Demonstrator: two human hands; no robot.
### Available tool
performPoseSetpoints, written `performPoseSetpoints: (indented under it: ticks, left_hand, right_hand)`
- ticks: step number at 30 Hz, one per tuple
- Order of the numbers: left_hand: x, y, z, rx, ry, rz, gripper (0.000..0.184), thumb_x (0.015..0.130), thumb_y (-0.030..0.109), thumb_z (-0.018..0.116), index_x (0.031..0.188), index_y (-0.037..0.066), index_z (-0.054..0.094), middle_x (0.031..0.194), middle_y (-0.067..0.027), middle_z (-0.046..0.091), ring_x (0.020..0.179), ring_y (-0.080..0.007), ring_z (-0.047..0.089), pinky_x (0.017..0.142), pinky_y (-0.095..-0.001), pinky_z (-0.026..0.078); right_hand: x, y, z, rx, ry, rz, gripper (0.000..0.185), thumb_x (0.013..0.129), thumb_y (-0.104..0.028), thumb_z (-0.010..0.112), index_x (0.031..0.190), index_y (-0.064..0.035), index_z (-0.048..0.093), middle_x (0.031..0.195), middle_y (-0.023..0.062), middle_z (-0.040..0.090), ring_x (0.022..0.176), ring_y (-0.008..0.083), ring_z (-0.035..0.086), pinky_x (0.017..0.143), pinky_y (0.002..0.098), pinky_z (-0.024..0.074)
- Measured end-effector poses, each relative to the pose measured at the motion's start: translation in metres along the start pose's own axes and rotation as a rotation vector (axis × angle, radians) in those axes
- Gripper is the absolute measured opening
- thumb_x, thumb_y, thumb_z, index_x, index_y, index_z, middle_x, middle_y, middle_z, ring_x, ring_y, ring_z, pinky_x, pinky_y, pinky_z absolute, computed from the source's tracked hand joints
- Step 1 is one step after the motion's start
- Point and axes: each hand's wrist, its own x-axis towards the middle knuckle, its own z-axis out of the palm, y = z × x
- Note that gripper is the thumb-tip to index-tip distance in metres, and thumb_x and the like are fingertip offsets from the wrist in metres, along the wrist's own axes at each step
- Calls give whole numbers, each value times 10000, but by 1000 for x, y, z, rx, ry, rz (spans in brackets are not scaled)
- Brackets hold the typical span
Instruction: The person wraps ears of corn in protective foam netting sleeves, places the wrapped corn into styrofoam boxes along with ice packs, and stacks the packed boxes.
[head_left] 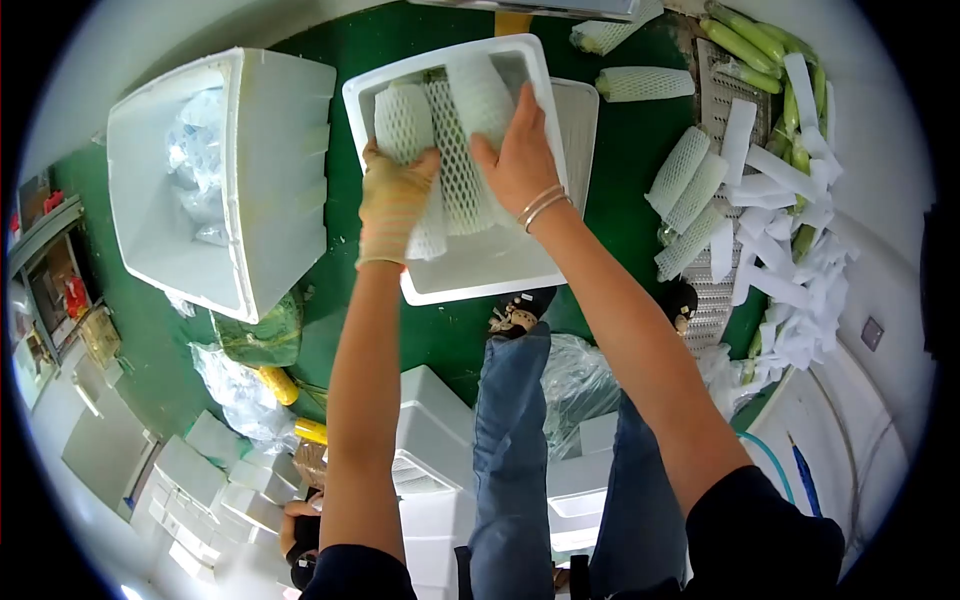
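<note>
A white foam box [480, 270] stands in front of me on the floor, with several long vegetables in white foam-net sleeves inside it. My left hand [397, 195], in a pale knit glove, is closed around the lower part of the left sleeved vegetable [404, 120]. Bare, with bracelets at the wrist, my right hand [522, 150] grips the right sleeved vegetable [476, 95] along its side. Between the hands lies another sleeved vegetable [458, 170], green showing through its mesh. My palms hide parts of the sleeves.
A large white foam box [235, 180] with clear plastic bags stands at left. On the right are loose sleeved vegetables [648, 84], bare green vegetables [745, 40] and a heap of white foam strips [795, 270]. Plastic film [580, 375] lies near my legs; another person [300, 530] shows at lower left.
</note>
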Motion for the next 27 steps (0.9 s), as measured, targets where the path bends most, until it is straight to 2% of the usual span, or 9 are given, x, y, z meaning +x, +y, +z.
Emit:
performPoseSetpoints:
  ticks: [1, 2, 4, 5, 8, 12, 15, 19, 27]
  left_hand:
    - [0, 1, 6, 131, 242, 110, 652, 776, 278, 666, 1291, -3, 381, 1135, -181, 562, 965, -326, 584, 865, -375, 458]
    - [9, -8, 11, 415, 569, 618, 724, 760, 229, 665, 1348, 14, 302, 1269, -203, 473, 1138, -352, 484, 943, -387, 410]
    - [20, -9, 10, 157, 467, 636, 693, 786, 215, 651, 1369, 27, 326, 1306, -219, 424, 1214, -392, 382, 1007, -407, 353]
    - [24, -12, 17, 350, 436, 667, 630, 795, 187, 627, 1345, 33, 362, 1327, -215, 399, 1229, -391, 367, 1024, -421, 330]
    - [33, -21, 31, 536, 375, 685, 498, 804, 150, 586, 1272, 42, 451, 1356, -219, 372, 1249, -389, 347, 1061, -465, 266]
    - [28, -16, 22, 384, 354, 649, 507, 814, 156, 577, 1286, 34, 439, 1369, -217, 372, 1262, -387, 342, 1065, -468, 254]
    - [-20, 10, -2, 166, 403, 696, 470, 807, 48, 569, 1259, -31, 466, 1327, -220, 428, 1245, -368, 379, 1050, -419, 282]
    - [-124, -8, -31, -162, 434, 473, 480, 830, -131, 475, 1298, -42, 416, 1350, -177, 405, 1260, -282, 412, 1040, -358, 346]
    - [-287, -61, -30, -414, 445, -23, 424, 850, -87, 543, 1246, -2, 420, 1245, -133, 493, 1139, -233, 505, 973, -327, 404]
  right_hand:
    - [-5, -5, 1, -191, 56, -143, 567, 811, -98, 598, 1301, 66, 366, 1368, 272, 299, 1253, 379, 360, 1015, 457, 322]
    - [-12, -8, 2, -204, 45, -150, 567, 811, -98, 598, 1301, 66, 366, 1368, 272, 299, 1253, 379, 360, 1015, 457, 322]
    - [-15, -9, 0, -434, -14, -438, 526, 814, -71, 578, 1303, -5, 394, 1347, 196, 363, 1248, 344, 371, 1027, 476, 294]
    - [-20, -10, 0, -380, -21, -412, 497, 808, -34, 549, 1288, -49, 420, 1338, 144, 387, 1227, 329, 392, 1015, 459, 312]
    - [-48, -22, -25, -248, -61, -302, 460, 804, -34, 543, 1252, -25, 438, 1286, 169, 430, 1179, 345, 419, 999, 459, 320]
    - [-114, -37, -74, -143, -216, -248, 435, 781, -49, 569, 1193, 17, 445, 1178, 208, 490, 1077, 385, 457, 949, 457, 348]
    - [-168, -47, -118, -108, -369, -144, 408, 767, -36, 562, 1157, 20, 454, 1133, 208, 496, 1040, 388, 469, 913, 450, 375]
    - [-235, -45, -178, -166, -526, 11, 363, 760, -30, 567, 1105, 22, 465, 1076, 207, 500, 1024, 390, 480, 901, 435, 393]
    - [-279, -39, -241, -139, -569, 170, 347, 790, -85, 606, 1093, 21, 474, 1058, 209, 509, 973, 386, 507, 864, 426, 425]
